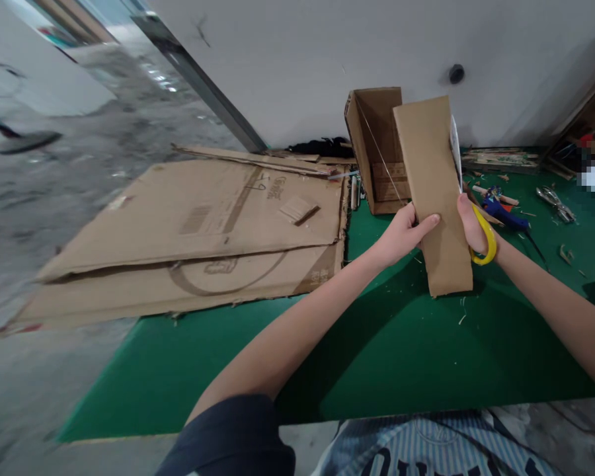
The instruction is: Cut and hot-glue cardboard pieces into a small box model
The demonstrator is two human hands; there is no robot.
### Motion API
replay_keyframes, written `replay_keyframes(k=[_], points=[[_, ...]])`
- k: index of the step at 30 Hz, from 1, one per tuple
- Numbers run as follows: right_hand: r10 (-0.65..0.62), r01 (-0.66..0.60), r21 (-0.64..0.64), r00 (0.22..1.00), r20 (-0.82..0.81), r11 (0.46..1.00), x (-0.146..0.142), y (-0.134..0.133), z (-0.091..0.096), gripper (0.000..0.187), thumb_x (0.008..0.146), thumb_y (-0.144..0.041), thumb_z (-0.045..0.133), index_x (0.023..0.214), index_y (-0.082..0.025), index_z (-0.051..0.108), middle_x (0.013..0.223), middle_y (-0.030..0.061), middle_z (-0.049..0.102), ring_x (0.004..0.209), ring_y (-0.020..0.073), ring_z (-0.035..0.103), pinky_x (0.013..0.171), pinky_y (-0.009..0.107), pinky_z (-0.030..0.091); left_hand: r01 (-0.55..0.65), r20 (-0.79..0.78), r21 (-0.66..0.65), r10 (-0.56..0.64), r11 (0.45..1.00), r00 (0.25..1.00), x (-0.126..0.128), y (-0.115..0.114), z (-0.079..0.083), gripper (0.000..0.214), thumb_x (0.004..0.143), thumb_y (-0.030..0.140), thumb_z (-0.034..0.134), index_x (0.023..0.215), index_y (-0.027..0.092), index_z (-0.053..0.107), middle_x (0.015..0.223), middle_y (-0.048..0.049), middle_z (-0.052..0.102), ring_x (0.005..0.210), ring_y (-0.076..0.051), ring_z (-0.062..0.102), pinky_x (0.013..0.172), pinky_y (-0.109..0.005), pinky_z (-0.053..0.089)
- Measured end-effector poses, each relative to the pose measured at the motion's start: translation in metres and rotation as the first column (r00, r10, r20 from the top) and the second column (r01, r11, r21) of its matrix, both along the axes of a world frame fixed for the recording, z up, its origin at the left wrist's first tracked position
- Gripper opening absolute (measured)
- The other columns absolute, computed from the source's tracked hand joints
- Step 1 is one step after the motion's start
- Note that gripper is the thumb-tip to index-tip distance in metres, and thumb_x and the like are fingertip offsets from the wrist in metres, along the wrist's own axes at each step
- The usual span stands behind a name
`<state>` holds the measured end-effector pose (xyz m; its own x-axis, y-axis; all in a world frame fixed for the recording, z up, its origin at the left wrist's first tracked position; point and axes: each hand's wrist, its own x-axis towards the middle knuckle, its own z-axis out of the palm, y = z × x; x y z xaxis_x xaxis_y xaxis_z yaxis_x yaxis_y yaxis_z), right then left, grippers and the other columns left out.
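Observation:
A long strip of cardboard (pixel 434 172) is held up and slightly tilted over the green table. My left hand (pixel 404 235) grips its left edge, with the thumb lying across the front face. At the strip's right edge, my right hand (pixel 472 228) is closed around yellow-handled scissors (pixel 486 238). Most of the right fingers and part of the blades are hidden behind the cardboard. Just behind the strip stands an open cardboard box (pixel 377 142), its inside facing me.
Large flattened cardboard sheets (pixel 218 218) lie on the left, overhanging the green table (pixel 377 357). A blue glue gun (pixel 506 213) and a clear-handled tool (pixel 555 203) lie on the right. A white wall (pixel 302 73) rises behind. Cardboard scraps (pixel 500 158) lie along it.

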<state>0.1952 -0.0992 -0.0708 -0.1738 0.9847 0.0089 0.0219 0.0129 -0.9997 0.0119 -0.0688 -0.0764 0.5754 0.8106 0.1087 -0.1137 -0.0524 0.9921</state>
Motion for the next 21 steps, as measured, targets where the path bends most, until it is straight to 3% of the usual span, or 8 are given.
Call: replay_keyframes(k=[5, 11, 15, 21], points=[[-0.042, 0.042, -0.007, 0.999, -0.031, 0.999, -0.0059, -0.0022, -0.004, 0.082, 0.09, -0.086, 0.028, 0.143, -0.031, 0.06, 0.125, 0.0063, 0.076, 0.117, 0.0306, 0.071, 0.1, 0.049, 0.06, -0.005, 0.051, 0.021, 0.004, 1.0, 0.999, 0.0009, 0.0005, -0.0032, 0.051, 0.087, 0.058, 0.071, 0.117, 0.02, 0.059, 0.119, -0.0124, 0.072, 0.105, -0.028, 0.07, 0.082, -0.041, 0.064], [0.001, -0.002, -0.041, 1.0, -0.027, 0.999, -0.0045, -0.0023, -0.0004, 0.082, 0.091, -0.084, 0.028, 0.143, -0.029, 0.06, 0.119, 0.0095, 0.077, 0.116, 0.0316, 0.072, 0.098, 0.05, 0.061, 0.014, 0.041, -0.078, -0.01, 0.997, 0.999, 0.0019, -0.0004, -0.006, 0.056, 0.083, 0.064, 0.073, 0.116, 0.022, 0.057, 0.121, -0.0133, 0.071, 0.103, -0.03, 0.072, 0.06, -0.032, 0.062], [0.051, -0.058, -0.061, 0.993, -0.109, 0.996, -0.0005, 0.0002, 0.0022, 0.083, 0.089, -0.086, 0.031, 0.136, -0.027, 0.065, 0.114, 0.0091, 0.079, 0.115, 0.0327, 0.072, 0.098, 0.052, 0.061, 0.032, 0.047, -0.077, -0.028, 0.997, 0.999, 0.0032, -0.0038, -0.0046, 0.06, 0.083, 0.063, 0.074, 0.121, 0.021, 0.056, 0.13, -0.0157, 0.069, 0.11, -0.032, 0.07, 0.065, -0.034, 0.064], [0.017, -0.021, -0.032, 0.994, -0.113, 0.999, 0.0014, 0.0047, 0.0044, 0.076, 0.09, -0.084, 0.035, 0.13, -0.03, 0.069, 0.115, 0.0062, 0.079, 0.113, 0.0304, 0.073, 0.099, 0.049, 0.06, 0.034, -0.002, -0.076, -0.035, 0.997, 0.999, 0.0052, -0.0087, -0.0047, 0.058, 0.085, 0.063, 0.071, 0.122, 0.021, 0.056, 0.13, -0.0164, 0.068, 0.11, -0.033, 0.07, 0.067, -0.036, 0.063]])
